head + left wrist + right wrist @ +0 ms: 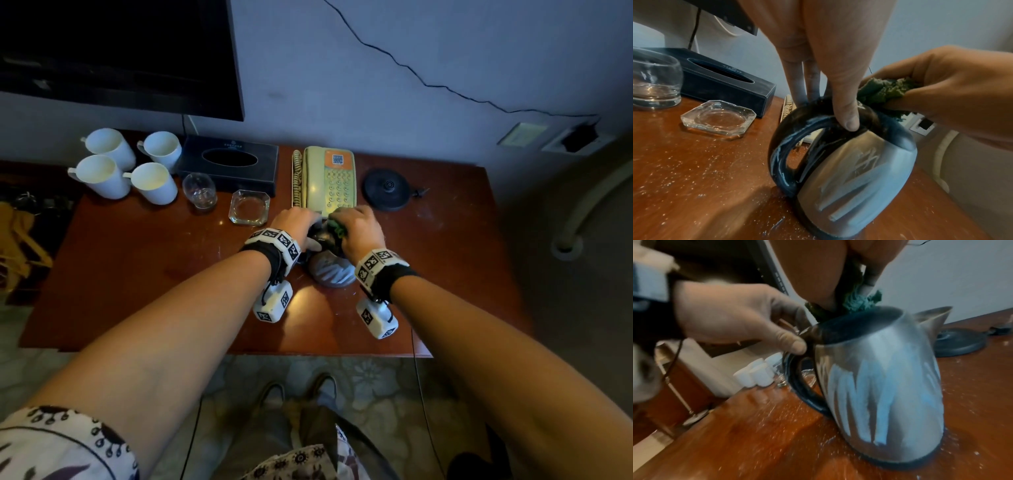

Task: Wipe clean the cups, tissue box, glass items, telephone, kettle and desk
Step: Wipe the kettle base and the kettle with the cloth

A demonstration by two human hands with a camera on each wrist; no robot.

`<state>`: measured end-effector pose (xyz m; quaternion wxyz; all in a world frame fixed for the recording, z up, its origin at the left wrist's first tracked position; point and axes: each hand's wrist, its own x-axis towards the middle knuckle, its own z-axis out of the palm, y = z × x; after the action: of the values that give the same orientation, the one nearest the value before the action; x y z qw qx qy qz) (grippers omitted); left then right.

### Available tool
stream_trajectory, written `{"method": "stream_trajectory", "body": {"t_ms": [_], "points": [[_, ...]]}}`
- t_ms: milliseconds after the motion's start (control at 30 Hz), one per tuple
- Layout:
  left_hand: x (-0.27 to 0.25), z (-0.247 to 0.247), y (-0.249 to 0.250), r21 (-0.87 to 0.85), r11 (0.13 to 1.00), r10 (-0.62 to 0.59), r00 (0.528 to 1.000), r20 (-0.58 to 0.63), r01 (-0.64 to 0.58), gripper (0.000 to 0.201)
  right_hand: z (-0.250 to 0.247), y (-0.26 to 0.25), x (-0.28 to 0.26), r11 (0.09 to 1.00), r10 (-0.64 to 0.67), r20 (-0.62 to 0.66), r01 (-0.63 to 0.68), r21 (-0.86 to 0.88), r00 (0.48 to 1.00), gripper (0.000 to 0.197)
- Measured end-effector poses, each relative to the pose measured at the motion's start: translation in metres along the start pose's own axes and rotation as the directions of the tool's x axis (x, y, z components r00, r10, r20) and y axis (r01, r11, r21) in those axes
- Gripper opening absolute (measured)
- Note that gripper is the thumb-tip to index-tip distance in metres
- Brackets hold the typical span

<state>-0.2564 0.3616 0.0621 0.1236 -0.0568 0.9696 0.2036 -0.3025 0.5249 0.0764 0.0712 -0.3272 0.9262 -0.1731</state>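
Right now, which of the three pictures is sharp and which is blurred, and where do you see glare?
Head view: dim, edges bent by the wide lens, a bright glare patch on the red-brown wooden desk. Left wrist view: sharp; the steel kettle with black handle shows pale reflections. Right wrist view: motion-blurred, worst on the left hand and the white cups.

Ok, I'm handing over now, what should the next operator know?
Left hand grips the kettle by its handle, steadying it on the desk.
Right hand holds the green cloth bunched against the kettle's top rim.
Kettle is off its base, which sits at the right of the telephone.
Done: cannot tell for the cups, tissue box, glass and ashtray.
Left: the kettle body shows white streaks; the desk is speckled with white dust.
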Motion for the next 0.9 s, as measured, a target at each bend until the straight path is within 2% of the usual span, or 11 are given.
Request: {"method": "stream_trajectory", "body": {"t_ms": [100,200,300,433,533,600,667,733,833,900], "points": [[0.0,0.001,0.0,-0.003,1.0,0.001,1.0,-0.016,-0.001,0.042,0.007,-0.002,-0.013,0.992,-0.128,-0.034,0.128,0.0,0.991,0.044],[0.0,0.0,0.0,0.005,1.0,-0.009,1.0,0.009,0.009,0.039,0.009,0.019,-0.032,0.975,-0.224,-0.059,0.224,-0.002,0.973,0.051],[0.0,-0.002,0.0,0.009,1.0,-0.025,0.999,0.025,0.024,0.036,0.006,0.041,-0.05,0.973,-0.232,-0.054,0.231,-0.025,0.971,0.043],[0.001,-0.004,0.002,0.0,1.0,-0.004,1.0,0.029,0.004,0.036,-0.001,0.055,-0.052,0.991,0.033,-0.191,-0.007,0.135,0.981,0.041],[0.002,-0.003,0.001,0.003,1.0,0.001,1.0,0.028,-0.001,0.035,-0.015,0.045,-0.041,0.947,0.242,-0.133,-0.203,0.25,0.961,0.027],[0.004,-0.002,0.0,0.009,1.0,0.006,1.0,0.027,-0.006,0.036,-0.019,0.035,-0.033,0.918,0.356,-0.076,-0.334,0.215,0.931,0.026],[0.004,-0.002,0.001,0.022,1.0,0.012,0.999,0.031,-0.013,0.037,-0.018,0.027,-0.032,0.896,0.422,-0.056,-0.407,0.177,0.905,0.027],[0.004,-0.004,0.002,0.038,0.999,0.015,0.999,0.036,-0.016,0.037,-0.012,0.021,-0.039,0.915,0.396,-0.073,-0.386,0.119,0.915,0.021],[0.004,-0.005,0.003,0.044,0.999,0.015,0.999,0.041,-0.017,0.036,0.002,0.018,-0.056,0.978,0.206,-0.101,-0.202,0.046,0.973,0.03],[0.003,-0.006,0.004,0.057,0.998,0.019,0.999,0.037,-0.021,0.036,0.009,0.014,-0.061,0.997,0.081,-0.098,-0.08,0.009,0.992,0.036]]}}
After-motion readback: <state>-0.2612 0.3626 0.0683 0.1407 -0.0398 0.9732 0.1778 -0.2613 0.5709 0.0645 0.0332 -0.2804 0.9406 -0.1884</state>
